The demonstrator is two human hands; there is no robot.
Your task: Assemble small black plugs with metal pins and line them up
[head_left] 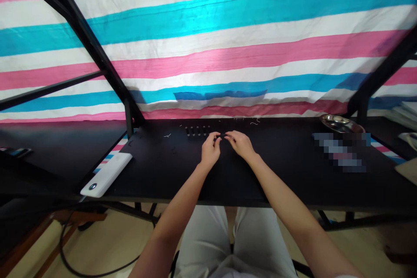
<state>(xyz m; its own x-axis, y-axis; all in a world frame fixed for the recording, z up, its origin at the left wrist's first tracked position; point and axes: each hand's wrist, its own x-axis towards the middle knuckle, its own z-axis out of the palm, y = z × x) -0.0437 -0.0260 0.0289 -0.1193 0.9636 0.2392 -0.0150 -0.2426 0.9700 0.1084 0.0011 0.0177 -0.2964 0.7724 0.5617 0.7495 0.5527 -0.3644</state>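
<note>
My left hand point(211, 150) and my right hand point(240, 143) are close together over the black table, each with thumb and fingers pinched. A small black piece point(223, 135) shows between the fingertips and both hands seem to grip it; most of it is hidden and its kind cannot be made out. Just left of my left hand, several small black cylinders point(193, 131) with pale ends are lined up in a row on the tabletop.
Thin white scraps point(167, 135) and a row of tiny metal bits point(239, 118) lie on the table point(156, 173). A white power bank point(107, 174) with a cable is at left. A shiny metal dish point(342, 124) and a pixelated patch are at right. Black frame bars flank a striped sheet.
</note>
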